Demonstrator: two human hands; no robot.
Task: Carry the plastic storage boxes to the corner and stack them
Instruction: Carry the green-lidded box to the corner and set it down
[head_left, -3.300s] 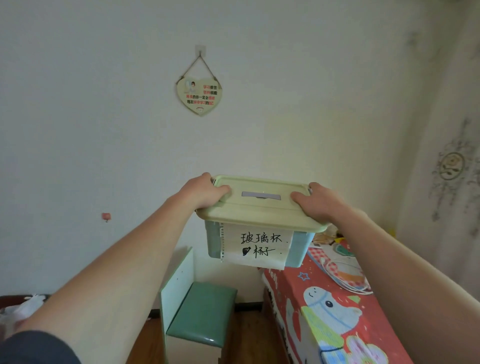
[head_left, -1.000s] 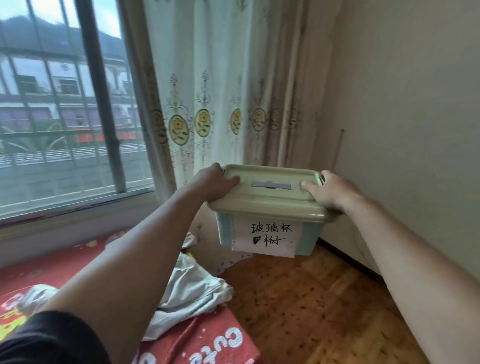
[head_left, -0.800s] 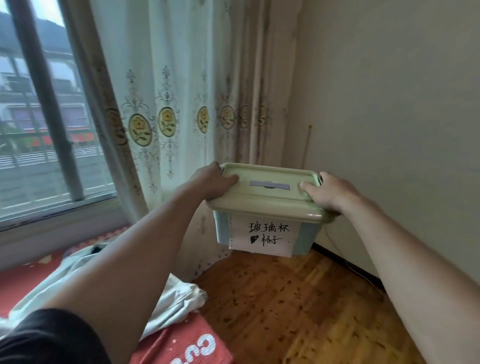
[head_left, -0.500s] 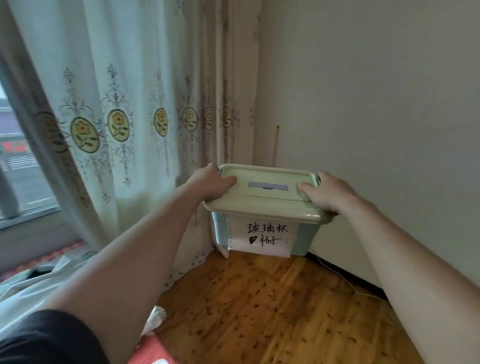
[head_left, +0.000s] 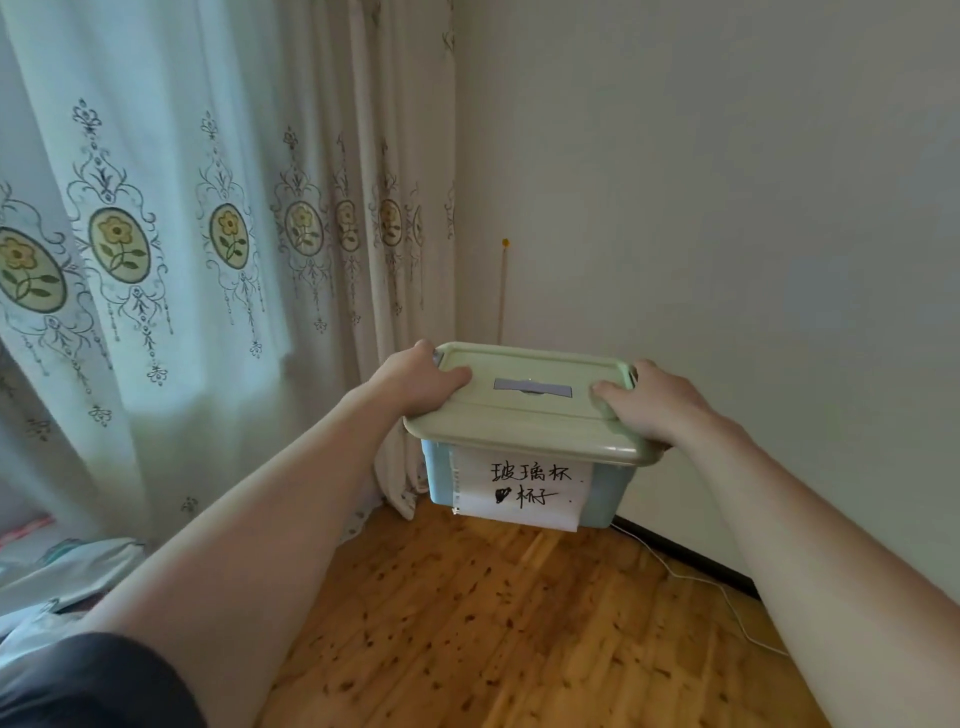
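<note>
I hold a plastic storage box (head_left: 530, 421) out in front of me, above the wooden floor. It has a pale green lid, a light blue body and a white paper label with handwritten characters on its front. My left hand (head_left: 415, 376) grips the lid's left end, thumb on top. My right hand (head_left: 647, 400) grips the right end the same way. The box hangs level in front of the room corner (head_left: 457, 291), where the curtain meets the plain wall.
A long flowered curtain (head_left: 208, 249) covers the left side down to the floor. A thin stick (head_left: 502, 291) leans in the corner. A white cable (head_left: 691, 579) runs along the dark baseboard on the wooden floor (head_left: 493, 623). Pale bedding (head_left: 57, 577) lies at the lower left.
I have turned right with the box, away from the first wall and the window. The bed has slid out to the left, and the corner is now straight ahead and closer.
</note>
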